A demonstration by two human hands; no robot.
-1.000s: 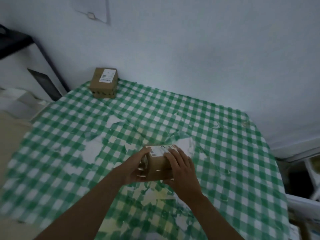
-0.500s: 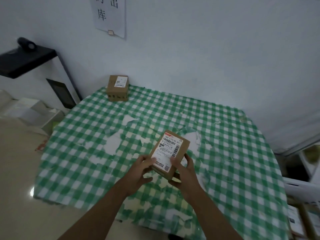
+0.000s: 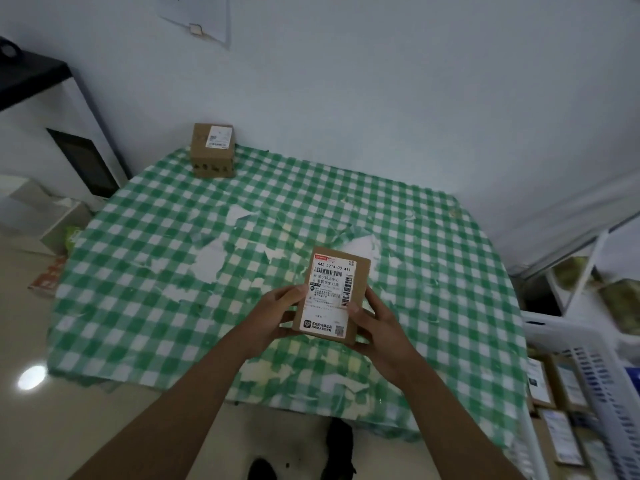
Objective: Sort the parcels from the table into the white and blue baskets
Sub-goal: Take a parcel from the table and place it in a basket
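Both hands hold one small brown box (image 3: pixel 330 296) up above the table (image 3: pixel 145 271). The left hand (image 3: pixel 273 311) grips its left side with the thumb on top, and the right hand (image 3: pixel 375 322) grips its right side. The box's white label (image 3: pixel 329 289) faces up. A second box (image 3: pixel 213 150) sits at the far left corner of the green checked table, by the wall. A white basket (image 3: pixel 595 368) with boxes in it stands at the right.
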